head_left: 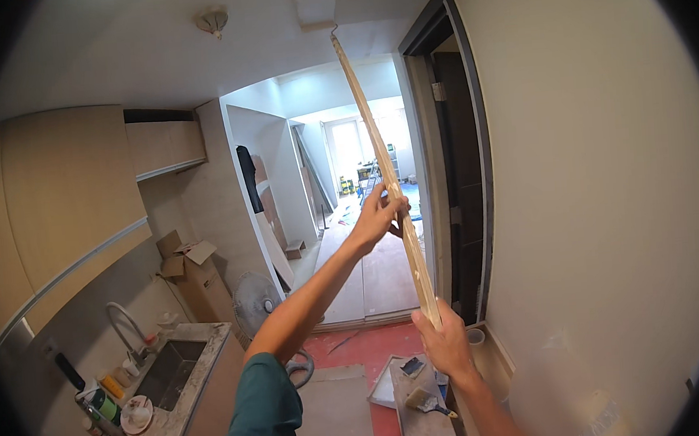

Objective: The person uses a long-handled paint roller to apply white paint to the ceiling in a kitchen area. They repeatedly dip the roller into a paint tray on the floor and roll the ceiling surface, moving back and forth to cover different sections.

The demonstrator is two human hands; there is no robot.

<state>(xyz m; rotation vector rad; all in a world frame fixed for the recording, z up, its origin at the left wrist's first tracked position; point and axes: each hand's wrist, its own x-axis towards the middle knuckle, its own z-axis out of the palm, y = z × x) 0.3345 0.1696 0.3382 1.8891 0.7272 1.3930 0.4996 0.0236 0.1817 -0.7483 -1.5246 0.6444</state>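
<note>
The left hand [376, 218] curls its fingers and thumb around the middle stretch of a long, pale wooden pole [376, 147], while the right hand [445, 339] is wrapped about its lower end. The pole slants upward and a little to the left, its tip raised close to the ceiling [144, 58]; a thin curved piece shows at that tip, and whether it touches the ceiling I cannot tell. A green sleeve [259, 415] covers the upper left arm. Below the right hand, a paintbrush [429, 403] lies on a narrow bench [420, 432], with a white tray [383, 388] just beside it on the red floor [326, 348]. Farther left are a grey pedestal fan [255, 300], an open cardboard box [207, 289], and a counter sink [174, 374] with a curved faucet [124, 324], under wooden wall cabinets [72, 197]. To the right of the pole, a dark door [464, 153] stands in its frame, and a ceiling lamp holder [213, 22] is up to the left.
</note>
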